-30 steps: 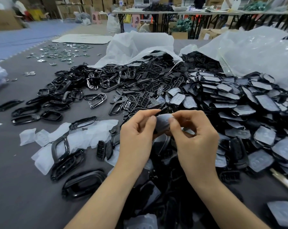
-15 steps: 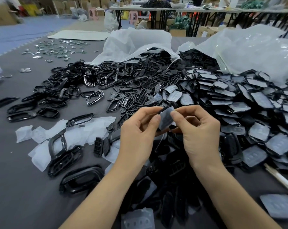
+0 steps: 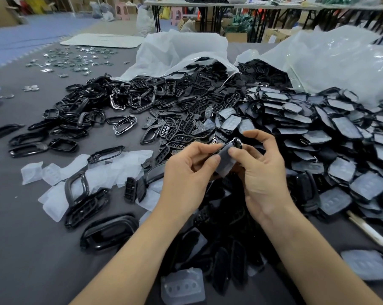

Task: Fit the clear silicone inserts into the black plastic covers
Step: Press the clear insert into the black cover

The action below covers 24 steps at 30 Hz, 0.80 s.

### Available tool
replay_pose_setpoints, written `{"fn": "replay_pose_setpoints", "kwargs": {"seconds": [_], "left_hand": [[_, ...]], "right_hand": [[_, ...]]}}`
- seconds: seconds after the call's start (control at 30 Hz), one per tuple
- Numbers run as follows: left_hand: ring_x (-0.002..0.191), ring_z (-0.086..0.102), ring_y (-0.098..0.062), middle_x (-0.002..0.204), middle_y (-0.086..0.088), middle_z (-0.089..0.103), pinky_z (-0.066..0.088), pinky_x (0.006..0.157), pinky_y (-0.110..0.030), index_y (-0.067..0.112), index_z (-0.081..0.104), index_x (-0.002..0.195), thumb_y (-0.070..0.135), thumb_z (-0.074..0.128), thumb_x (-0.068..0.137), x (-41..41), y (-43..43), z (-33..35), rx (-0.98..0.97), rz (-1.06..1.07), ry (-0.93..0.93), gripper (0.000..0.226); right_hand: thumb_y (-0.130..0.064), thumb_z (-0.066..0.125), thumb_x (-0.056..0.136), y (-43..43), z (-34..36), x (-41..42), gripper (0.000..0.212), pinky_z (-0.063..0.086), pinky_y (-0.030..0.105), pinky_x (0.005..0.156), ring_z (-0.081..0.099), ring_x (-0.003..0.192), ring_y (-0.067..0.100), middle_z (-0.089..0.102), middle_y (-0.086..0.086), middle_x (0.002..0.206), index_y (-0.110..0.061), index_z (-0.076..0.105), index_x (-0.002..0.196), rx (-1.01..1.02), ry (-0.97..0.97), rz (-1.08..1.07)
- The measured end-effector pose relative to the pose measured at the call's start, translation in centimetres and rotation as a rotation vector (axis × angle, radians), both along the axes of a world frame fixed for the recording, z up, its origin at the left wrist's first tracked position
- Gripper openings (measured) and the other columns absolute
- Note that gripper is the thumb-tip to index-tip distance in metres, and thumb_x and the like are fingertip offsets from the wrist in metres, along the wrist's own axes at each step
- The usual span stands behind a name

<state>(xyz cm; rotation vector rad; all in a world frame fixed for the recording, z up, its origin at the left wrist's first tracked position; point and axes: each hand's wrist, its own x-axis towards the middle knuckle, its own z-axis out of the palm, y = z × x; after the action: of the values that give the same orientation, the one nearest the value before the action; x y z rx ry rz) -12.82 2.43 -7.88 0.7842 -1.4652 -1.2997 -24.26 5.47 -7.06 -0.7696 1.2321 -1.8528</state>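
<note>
Both hands meet over the middle of the dark table, holding one black plastic cover [image 3: 236,143] with a clear silicone insert [image 3: 225,160] lying against it. My left hand [image 3: 187,179] grips the piece from the left, thumb on the insert's edge. My right hand [image 3: 263,175] pinches it from the right, thumb pressed on the insert, index finger raised above the cover. Loose clear inserts [image 3: 111,170] lie on the table to the left. Another clear insert [image 3: 182,285] sits near the front edge between my forearms.
A big heap of covers with inserts in them [image 3: 331,142] fills the right side. Black frames and button grids [image 3: 142,106] spill from white plastic bags [image 3: 181,49] at the back. Small metal pieces [image 3: 71,60] are scattered far left. A pale stick [image 3: 370,232] lies at right.
The cover and insert have turned between my fingers, so the black cover's end now shows above the insert. My right index finger has lifted off it.
</note>
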Motion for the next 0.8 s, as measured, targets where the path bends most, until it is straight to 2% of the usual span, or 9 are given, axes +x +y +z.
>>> {"fn": "replay_pose_setpoints", "kwargs": {"seconds": [0.13, 0.2, 0.3, 0.43, 0.6, 0.7, 0.8], "left_hand": [[0.082, 0.07, -0.014, 0.086, -0.002, 0.074, 0.058, 0.081, -0.04, 0.019, 0.069, 0.09, 0.002, 0.058, 0.092, -0.18, -0.04, -0.13, 0.005, 0.031, -0.015, 0.021], [0.079, 0.07, -0.01, 0.083, 0.003, 0.074, 0.058, 0.078, -0.034, 0.021, 0.069, 0.089, 0.004, 0.058, 0.093, -0.26, -0.07, -0.23, -0.018, 0.028, -0.035, 0.021], [0.075, 0.069, -0.005, 0.08, 0.008, 0.074, 0.056, 0.068, -0.023, 0.024, 0.069, 0.088, 0.007, 0.06, 0.092, -0.28, -0.08, -0.29, -0.019, 0.015, -0.047, 0.019], [0.08, 0.072, -0.012, 0.085, 0.002, 0.076, 0.059, 0.073, -0.029, 0.021, 0.069, 0.089, -0.001, 0.064, 0.087, -0.35, -0.18, -0.5, 0.035, -0.001, -0.019, 0.022], [0.076, 0.071, -0.013, 0.079, -0.002, 0.075, 0.06, 0.071, -0.036, 0.023, 0.071, 0.083, 0.001, 0.063, 0.088, -0.15, -0.25, -0.43, 0.044, 0.031, -0.023, 0.024], [0.074, 0.07, -0.013, 0.077, -0.003, 0.074, 0.06, 0.066, -0.033, 0.023, 0.072, 0.081, 0.002, 0.062, 0.089, -0.09, -0.35, -0.36, 0.046, 0.044, -0.026, 0.024], [0.073, 0.07, -0.012, 0.075, -0.003, 0.074, 0.058, 0.062, -0.029, 0.022, 0.072, 0.08, 0.002, 0.062, 0.089, 0.02, -0.38, -0.18, 0.057, 0.048, -0.008, 0.024]], "right_hand": [[0.012, 0.057, 0.084, -0.01, 0.18, 0.22, 0.035, 0.046, 0.032, 0.073, 0.055, 0.073, 0.016, 0.059, 0.0, 0.077, -0.021, 0.056, 0.097, -0.007, 0.001, 0.013], [0.013, 0.054, 0.084, -0.05, 0.09, 0.2, 0.036, 0.045, 0.031, 0.071, 0.053, 0.076, 0.02, 0.059, 0.002, 0.081, -0.02, 0.056, 0.097, -0.007, 0.037, 0.003], [0.014, 0.052, 0.085, -0.03, 0.04, 0.19, 0.036, 0.045, 0.021, 0.061, 0.055, 0.071, 0.014, 0.062, 0.002, 0.083, -0.019, 0.056, 0.097, -0.012, 0.095, 0.002], [0.014, 0.051, 0.085, -0.04, -0.08, 0.17, 0.037, 0.043, 0.016, 0.054, 0.053, 0.066, 0.007, 0.062, -0.003, 0.081, -0.022, 0.057, 0.094, -0.033, 0.145, 0.001], [0.013, 0.05, 0.085, -0.22, -0.37, 0.01, 0.037, 0.043, 0.017, 0.053, 0.052, 0.066, 0.009, 0.061, -0.004, 0.078, -0.022, 0.058, 0.09, -0.006, 0.114, 0.041], [0.007, 0.054, 0.087, -0.37, -0.52, -0.09, 0.029, 0.043, 0.018, 0.052, 0.053, 0.065, 0.008, 0.062, -0.006, 0.07, -0.02, 0.063, 0.087, 0.017, 0.056, 0.1], [0.001, 0.058, 0.089, -0.46, -0.54, -0.04, 0.021, 0.045, 0.022, 0.057, 0.056, 0.068, 0.012, 0.065, -0.001, 0.074, -0.018, 0.066, 0.083, 0.013, 0.073, 0.131]]}}
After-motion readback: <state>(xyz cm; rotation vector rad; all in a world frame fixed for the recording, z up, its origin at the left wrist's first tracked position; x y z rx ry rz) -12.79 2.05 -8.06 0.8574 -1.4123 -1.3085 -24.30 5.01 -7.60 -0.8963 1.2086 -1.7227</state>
